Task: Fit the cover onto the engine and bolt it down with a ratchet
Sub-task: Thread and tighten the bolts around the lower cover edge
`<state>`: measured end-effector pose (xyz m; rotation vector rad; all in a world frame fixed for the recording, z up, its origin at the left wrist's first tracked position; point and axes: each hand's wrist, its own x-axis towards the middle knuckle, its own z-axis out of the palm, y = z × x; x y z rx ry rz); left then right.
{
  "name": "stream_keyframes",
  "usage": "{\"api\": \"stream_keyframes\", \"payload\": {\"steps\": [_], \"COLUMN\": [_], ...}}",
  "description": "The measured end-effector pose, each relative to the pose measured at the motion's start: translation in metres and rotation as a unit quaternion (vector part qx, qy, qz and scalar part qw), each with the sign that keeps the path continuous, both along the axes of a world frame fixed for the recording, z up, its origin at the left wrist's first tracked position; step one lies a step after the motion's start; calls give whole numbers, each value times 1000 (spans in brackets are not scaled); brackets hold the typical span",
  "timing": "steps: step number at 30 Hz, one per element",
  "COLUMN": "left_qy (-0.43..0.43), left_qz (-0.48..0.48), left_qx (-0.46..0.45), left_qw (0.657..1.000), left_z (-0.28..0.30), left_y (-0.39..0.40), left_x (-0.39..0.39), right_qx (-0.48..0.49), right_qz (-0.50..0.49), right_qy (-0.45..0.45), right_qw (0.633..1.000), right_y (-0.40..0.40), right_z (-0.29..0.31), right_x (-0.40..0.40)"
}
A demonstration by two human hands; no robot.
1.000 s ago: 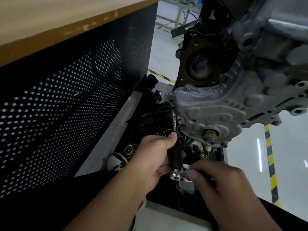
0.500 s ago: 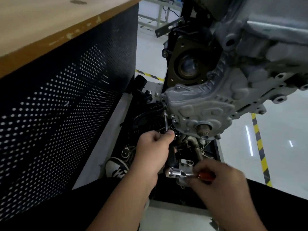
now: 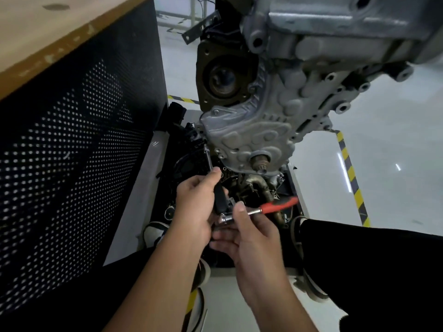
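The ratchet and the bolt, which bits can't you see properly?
Head view only:
- Bolt: too small and dark to make out where the extension bar meets the cover.
- Ratchet head: partly hidden by the right hand.
- Black grip: mostly wrapped by the left hand.
- Engine: cut off by the top and right edges.

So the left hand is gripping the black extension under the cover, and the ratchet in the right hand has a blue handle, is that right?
Not quite: the ratchet handle is red, not blue, as the head view shows. The rest holds: the left hand grips the black extension below the cover, and the right hand holds the ratchet at its head.
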<state>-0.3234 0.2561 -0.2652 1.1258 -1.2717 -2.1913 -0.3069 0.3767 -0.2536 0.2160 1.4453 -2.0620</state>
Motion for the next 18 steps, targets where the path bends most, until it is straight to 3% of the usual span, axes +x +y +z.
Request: {"api": "stream_keyframes", "payload": {"steps": [2,3,5,6,8,9,10,12,14,15,16,18], "left_qy": [13,26,57,72,80,78,74,59,28,9,-3,3], "left_qz": [-19,-47,-120,-148,-167,-162,-152,-129,-95,-80,-68,-54], "left_qx": [25,55,127,148,137,114,87,55,42,25,11,10], "left_qw": [999,997,983,975,973,977,982,988,994,996,998,999], "left_z": [1,0,-1,-3,-5,-4,-2,2,3,2,0,-1], "left_y": [-1,0,2,3,2,-1,-3,-4,-2,-1,1,2], "left_x": [2,4,10,12,12,11,10,10,10,10,10,8], "right_qx": [69,123,208,199,38,-81,-172,-252,-213,-129,-17,173], "right_qz": [3,8,10,3,-17,-20,-29,-38,-20,-9,3,28], "right_qy": [171,260,344,309,77,-67,-177,-257,-161,-41,112,366], "right_qw": [983,958,916,930,996,994,969,932,963,991,994,914], "right_y": [0,2,7,7,3,3,3,1,-1,-2,-1,-2], "right_z": [3,2,-1,0,5,8,11,10,4,0,-4,-11], "right_x": [-1,-2,-4,-4,-8,-9,-10,-8,-4,-1,0,-1]}}
